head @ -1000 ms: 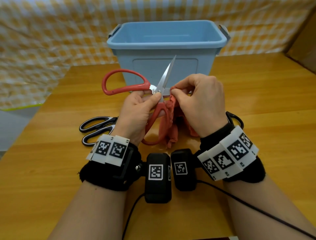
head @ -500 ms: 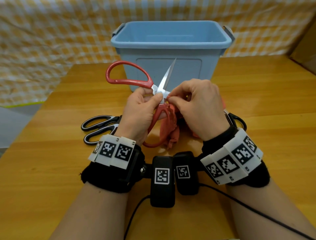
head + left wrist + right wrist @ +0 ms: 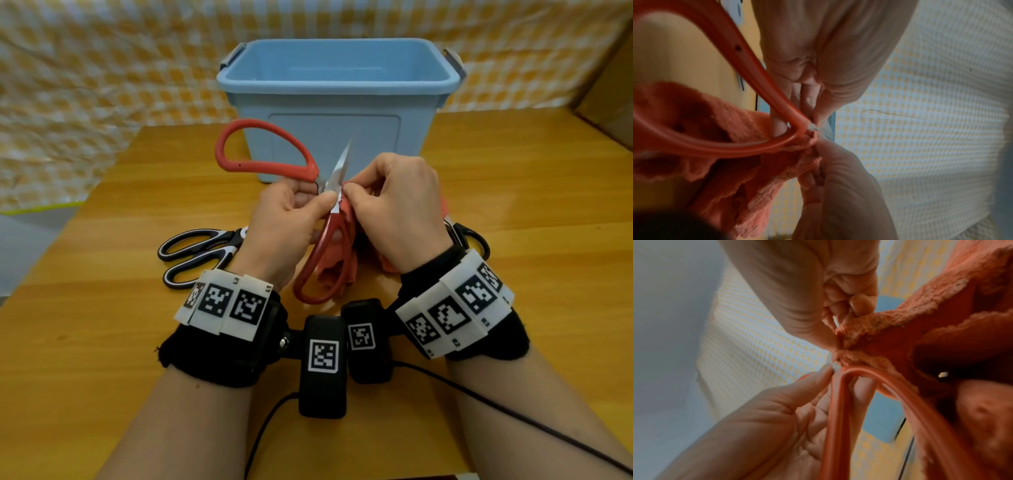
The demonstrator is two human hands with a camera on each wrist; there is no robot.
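Red-handled scissors (image 3: 263, 161) stand spread open above the wooden table, one blade (image 3: 339, 168) pointing up. My left hand (image 3: 291, 219) pinches them at the pivot between thumb and fingers; the lower handle loop (image 3: 748, 146) (image 3: 838, 418) hangs toward me. My right hand (image 3: 394, 205) pinches a fold of an orange-red fluffy cloth (image 3: 334, 270) against the blade just right of the pivot. The cloth (image 3: 705, 129) (image 3: 910, 313) hangs below both hands, mostly hidden by them in the head view.
A light blue plastic bin (image 3: 339, 102) stands open right behind the hands. Black-and-white scissors (image 3: 202, 253) lie on the table (image 3: 102, 325) at the left. A black handle (image 3: 472, 236) shows behind the right wrist. A checked cloth (image 3: 85, 85) hangs at the back.
The right hand has slid the cloth along the blade toward the pivot and now touches the left thumb. The scissors stay spread, held slightly lower.
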